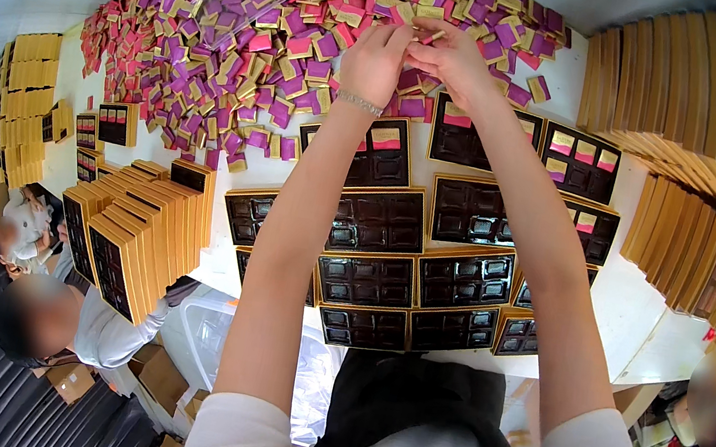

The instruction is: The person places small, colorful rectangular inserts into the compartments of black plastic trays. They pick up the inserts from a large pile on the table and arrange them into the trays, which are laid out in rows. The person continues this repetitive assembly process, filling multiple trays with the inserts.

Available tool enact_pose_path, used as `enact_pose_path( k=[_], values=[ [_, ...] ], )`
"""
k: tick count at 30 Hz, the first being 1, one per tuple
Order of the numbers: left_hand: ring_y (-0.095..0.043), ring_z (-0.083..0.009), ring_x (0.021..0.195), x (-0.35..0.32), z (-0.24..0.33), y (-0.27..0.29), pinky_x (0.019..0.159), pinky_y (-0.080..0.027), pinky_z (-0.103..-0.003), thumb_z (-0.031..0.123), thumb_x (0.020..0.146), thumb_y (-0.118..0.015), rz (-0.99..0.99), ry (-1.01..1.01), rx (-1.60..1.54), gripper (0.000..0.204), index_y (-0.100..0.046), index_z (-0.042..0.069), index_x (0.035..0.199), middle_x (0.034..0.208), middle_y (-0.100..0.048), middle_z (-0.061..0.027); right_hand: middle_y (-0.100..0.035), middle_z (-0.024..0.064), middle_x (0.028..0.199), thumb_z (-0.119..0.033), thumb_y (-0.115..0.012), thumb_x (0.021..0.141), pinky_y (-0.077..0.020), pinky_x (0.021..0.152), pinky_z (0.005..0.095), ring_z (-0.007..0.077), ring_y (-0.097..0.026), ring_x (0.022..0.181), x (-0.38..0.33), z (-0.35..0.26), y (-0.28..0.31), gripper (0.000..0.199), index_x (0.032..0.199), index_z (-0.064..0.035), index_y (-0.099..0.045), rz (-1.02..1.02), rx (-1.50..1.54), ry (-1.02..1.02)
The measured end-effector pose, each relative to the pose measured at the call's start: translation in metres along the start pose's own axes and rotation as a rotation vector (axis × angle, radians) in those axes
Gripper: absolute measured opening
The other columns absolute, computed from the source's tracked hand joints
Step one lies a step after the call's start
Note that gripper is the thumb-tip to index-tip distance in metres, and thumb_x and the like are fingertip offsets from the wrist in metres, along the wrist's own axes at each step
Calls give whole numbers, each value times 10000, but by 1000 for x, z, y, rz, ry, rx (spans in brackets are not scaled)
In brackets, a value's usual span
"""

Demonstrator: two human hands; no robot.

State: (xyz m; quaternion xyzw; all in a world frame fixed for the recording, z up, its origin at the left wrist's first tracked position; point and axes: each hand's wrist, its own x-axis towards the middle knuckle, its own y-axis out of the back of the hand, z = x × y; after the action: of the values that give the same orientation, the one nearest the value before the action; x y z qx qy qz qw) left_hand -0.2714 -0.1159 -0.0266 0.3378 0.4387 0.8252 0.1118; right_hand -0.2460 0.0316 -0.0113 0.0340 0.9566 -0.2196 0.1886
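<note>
Your left hand and right hand are together, fingertips meeting over a heap of small gold, purple and pink wrapped squares; can't tell if one's pinched. Glossy black six-well gold-rimmed trays lie bodyward, long axes roughly left-right; right's nearer.

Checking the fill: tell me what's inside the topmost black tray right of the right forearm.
The black tray holds four pink-and-gold pieces: three across the far row, one near left. The tray bottom beneath them is covered, so unseen.
</note>
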Motion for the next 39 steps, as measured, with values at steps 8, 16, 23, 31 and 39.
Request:
enact_pose_path(
  k=[8, 16, 23, 31, 39],
  values=[
    [-657, -316, 988, -31, 101, 42, 811, -544, -354, -90, 753, -602, -30, 309, -511, 489, -614, 95, 1206, 1132, -657, -142, -616, 108, 1201, 54, -573, 867, -517, 969, 325, 159, -628, 1056, -105, -26, 44, 419, 1284, 31, -534, -236, 466, -50],
    [-676, -216, 990, -57, 212, 29, 769, -565, -318, -94, 796, -588, -268, 216, -883, 468, -633, 107, 1217, 1150, -661, -141, -659, 84, 1096, 63, -615, 856, -544, 785, 250, 119, -648, 875, -215, -25, 110, 372, 1225, 17, -592, 132, -130, 88],
    [-687, -125, 783, -86, 287, -24, 711, -549, -249, 35, 844, -691, -389, 222, -654, 281, -671, 51, 1124, 970, -713, -105, -669, 91, 1085, 37, -690, 787, -510, 788, 273, 165, -648, 926, -284, 14, 178, 442, 1207, -16, -565, 438, -699, 124],
    [-627, -229, 821, -71, 287, -95, 685, -526, -327, 25, 744, -717, 37, -297, -231, 190, -697, 115, 911, 889, -657, -27, -665, 131, 933, -54, -709, 763, -521, 791, 380, 313, -653, 871, -257, 4, 246, 295, 1053, -108, -711, 674, -931, 431],
    [-596, -209, 782, -67, 281, -110, 632, -507, -309, 42, 692, -683, 83, -321, -145, 213, -700, 118, 891, 851, -622, -11, -670, 110, 892, -60, -702, 774, -519, 729, 350, 268, -652, 788, -220, 7, 255, 236, 1007, -87, -725, 623, -1106, 501]
  ],
)
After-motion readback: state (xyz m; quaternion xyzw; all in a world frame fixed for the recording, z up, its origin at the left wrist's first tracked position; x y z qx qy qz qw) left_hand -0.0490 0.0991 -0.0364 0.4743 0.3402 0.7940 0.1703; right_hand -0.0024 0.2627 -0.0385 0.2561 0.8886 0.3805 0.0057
